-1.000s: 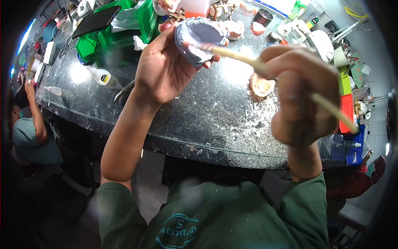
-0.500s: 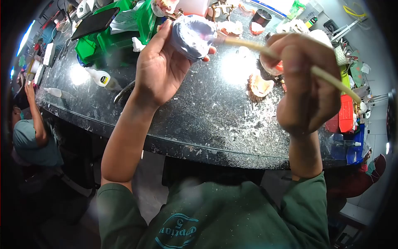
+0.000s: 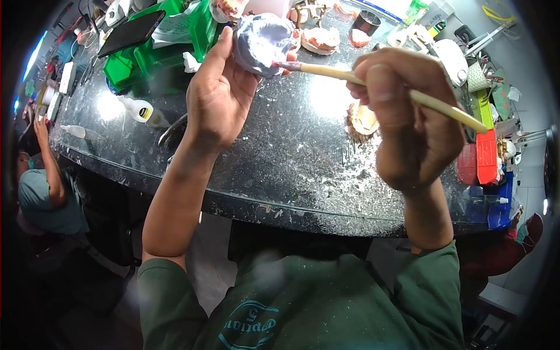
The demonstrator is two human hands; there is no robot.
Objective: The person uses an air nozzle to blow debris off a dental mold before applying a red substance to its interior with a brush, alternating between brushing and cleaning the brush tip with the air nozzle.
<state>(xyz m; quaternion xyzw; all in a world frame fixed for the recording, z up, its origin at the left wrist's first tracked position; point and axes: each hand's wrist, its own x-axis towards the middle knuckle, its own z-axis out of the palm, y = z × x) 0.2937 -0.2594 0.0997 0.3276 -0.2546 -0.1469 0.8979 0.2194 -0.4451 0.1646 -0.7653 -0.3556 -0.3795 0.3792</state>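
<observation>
My left hand (image 3: 220,102) holds a bluish-grey moulded piece (image 3: 262,44) up over the table, its thumb at the left side and fingertips showing beneath. A brush with a pale wooden handle (image 3: 332,72) is pinched in my right hand (image 3: 408,111). The dark bristle end meets the lower right part of the moulded piece, and the handle slants down to the right past my knuckles. Partly behind my right hand lies a cream dental model (image 3: 364,119) on the table.
Green bins (image 3: 119,69) with a black phone (image 3: 133,35) stand at the back left. A white bottle (image 3: 137,109) lies nearer. Another dental model (image 3: 319,41) sits at the back. Red bin (image 3: 486,156) at right. Co-workers sit at far left (image 3: 44,189) and far right (image 3: 513,248).
My left hand and the moulded piece have shifted slightly left. My right hand has moved left and a little down, bringing the brush tip lower on the piece.
</observation>
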